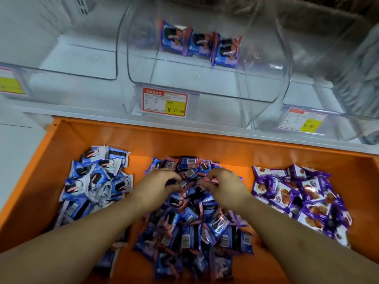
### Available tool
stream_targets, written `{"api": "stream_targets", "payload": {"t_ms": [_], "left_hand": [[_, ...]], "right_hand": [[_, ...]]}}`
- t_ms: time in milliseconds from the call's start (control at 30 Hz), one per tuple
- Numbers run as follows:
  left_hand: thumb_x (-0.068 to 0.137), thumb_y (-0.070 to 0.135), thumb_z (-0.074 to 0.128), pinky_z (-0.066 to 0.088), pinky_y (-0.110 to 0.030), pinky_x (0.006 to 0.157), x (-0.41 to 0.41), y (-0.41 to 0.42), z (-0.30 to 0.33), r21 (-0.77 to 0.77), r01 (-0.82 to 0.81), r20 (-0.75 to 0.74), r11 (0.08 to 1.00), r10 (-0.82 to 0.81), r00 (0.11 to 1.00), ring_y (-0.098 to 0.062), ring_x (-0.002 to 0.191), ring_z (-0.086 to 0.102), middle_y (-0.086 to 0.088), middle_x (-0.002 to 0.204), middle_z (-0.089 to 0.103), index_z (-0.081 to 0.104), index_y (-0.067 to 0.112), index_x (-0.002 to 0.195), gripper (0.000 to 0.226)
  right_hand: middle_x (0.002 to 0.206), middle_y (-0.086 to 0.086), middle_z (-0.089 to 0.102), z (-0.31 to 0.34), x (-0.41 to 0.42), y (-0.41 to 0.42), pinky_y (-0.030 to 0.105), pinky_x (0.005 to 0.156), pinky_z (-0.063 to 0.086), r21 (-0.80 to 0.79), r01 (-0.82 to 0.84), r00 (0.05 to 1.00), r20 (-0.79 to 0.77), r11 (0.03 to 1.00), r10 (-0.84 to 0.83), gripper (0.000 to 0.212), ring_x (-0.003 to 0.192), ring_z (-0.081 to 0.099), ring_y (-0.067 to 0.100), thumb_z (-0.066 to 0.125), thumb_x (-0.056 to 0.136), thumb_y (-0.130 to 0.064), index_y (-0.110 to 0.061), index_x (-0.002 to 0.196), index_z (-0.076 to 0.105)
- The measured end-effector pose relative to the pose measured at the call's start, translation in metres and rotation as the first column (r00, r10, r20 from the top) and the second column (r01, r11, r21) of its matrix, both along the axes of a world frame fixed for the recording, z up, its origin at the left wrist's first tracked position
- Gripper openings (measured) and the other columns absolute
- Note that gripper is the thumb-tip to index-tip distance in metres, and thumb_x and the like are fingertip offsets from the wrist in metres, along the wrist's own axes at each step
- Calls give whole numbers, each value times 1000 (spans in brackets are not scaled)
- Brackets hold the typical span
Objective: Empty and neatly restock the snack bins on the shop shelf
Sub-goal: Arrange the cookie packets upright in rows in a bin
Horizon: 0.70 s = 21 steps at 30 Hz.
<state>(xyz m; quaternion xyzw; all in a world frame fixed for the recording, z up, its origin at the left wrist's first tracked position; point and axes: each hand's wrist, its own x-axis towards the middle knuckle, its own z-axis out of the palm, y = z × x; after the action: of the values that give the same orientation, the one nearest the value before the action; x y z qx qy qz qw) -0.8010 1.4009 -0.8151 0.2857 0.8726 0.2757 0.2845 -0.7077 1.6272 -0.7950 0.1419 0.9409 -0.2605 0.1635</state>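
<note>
1. Head view, background: white shop shelf [86, 111] spans the upper half of the frame, with an orange tray [205, 144] directly below it, filling the lower half.
2. Three clear plastic bins stand side by side on the shelf. The centre bin [205, 95] occupies the upper middle of the frame. The left bin [61, 78] sits at upper left and the right bin [328, 119] at upper right.
3. The centre bin contains three blue-and-pink snack packets [200, 46], standing in a row against its rear wall. The rest of its floor is bare.
4. A red-bordered price label [165, 102] with a yellow field is fixed to the front of the centre bin. Similar labels show on the left and right bins; their text is blurred.
5. The tray holds three separate heaps of packets:
   - blue-and-white packets [96, 181] at centre left;
   - a dark blue-and-pink pile [192, 228] in the lower middle;
   - purple packets [297, 193] printed with round biscuits, at centre right.
6. The left hand [155, 185] rests on the far end of the dark blue-and-pink pile, fingers curled down into the packets. Whether it has hold of a packet cannot be determined.
7. The right hand [225, 185] lies just beside the left, on the same pile, fingertips pinching a pink-edged packet.
8. Both bare forearms enter from the bottom corners of the frame.
</note>
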Motion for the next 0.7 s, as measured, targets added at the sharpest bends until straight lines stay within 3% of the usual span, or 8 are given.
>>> {"api": "stream_targets", "payload": {"t_ms": [67,167,233,333,433,500,567,700], "left_hand": [[102,37,65,52,-32,80,-2,-10,21,72,-155,103,985,147,984,-7,91,64,15,103,70,75,31,107,12],[103,32,64,58,-37,71,-6,-19,67,131,-286,214,949,254,943,-14,71,62,-5,79,63,70,18,84,24],[104,27,62,62,-37,73,-3,-23,105,192,-352,299,916,287,910,-11,69,62,-8,75,55,66,12,78,30],[104,23,63,60,-50,92,10,-28,167,282,-393,339,875,293,894,-16,99,70,4,103,70,68,27,102,7],[105,13,59,63,-52,85,26,-34,228,398,-535,556,745,268,787,-8,87,76,7,107,75,68,22,113,15],[102,22,62,62,-53,88,34,-41,260,424,-520,653,741,148,743,-19,93,78,-4,105,80,71,15,117,19],[94,25,71,59,-51,94,44,-48,282,449,-496,632,744,129,764,-27,102,76,-11,109,79,71,14,120,28],[91,12,78,59,-44,92,52,-57,295,455,-414,435,788,209,876,-19,94,76,0,107,80,66,27,123,37]], "right_hand": [[75,2,63,26,-4,0,26,50,39,-101,85,994,82,991,-77,22,57,51,13,63,104,-35,-20,87,60],[87,10,77,75,-9,-5,46,70,62,-332,168,982,141,928,-127,16,71,74,22,67,103,-27,-12,98,64],[96,15,76,117,-8,-16,54,74,64,-458,167,985,107,873,-133,13,76,78,28,66,103,-18,-7,107,63],[100,10,70,182,5,-31,37,59,62,-563,167,981,9,809,-196,13,67,75,16,61,106,-16,-9,117,60],[99,16,76,235,29,-42,38,60,60,-690,151,962,-63,708,-267,16,84,76,38,57,108,-20,-9,112,67],[95,16,77,259,41,-50,36,58,58,-744,177,927,-94,645,-362,17,84,76,41,57,107,-19,-8,108,69],[92,17,76,272,50,-58,35,60,57,-799,198,897,-87,568,-434,19,82,75,41,57,107,-18,-4,105,69],[97,22,77,281,51,-68,37,63,60,-833,206,872,-82,514,-482,17,82,75,39,57,107,-16,-6,110,70]]}}
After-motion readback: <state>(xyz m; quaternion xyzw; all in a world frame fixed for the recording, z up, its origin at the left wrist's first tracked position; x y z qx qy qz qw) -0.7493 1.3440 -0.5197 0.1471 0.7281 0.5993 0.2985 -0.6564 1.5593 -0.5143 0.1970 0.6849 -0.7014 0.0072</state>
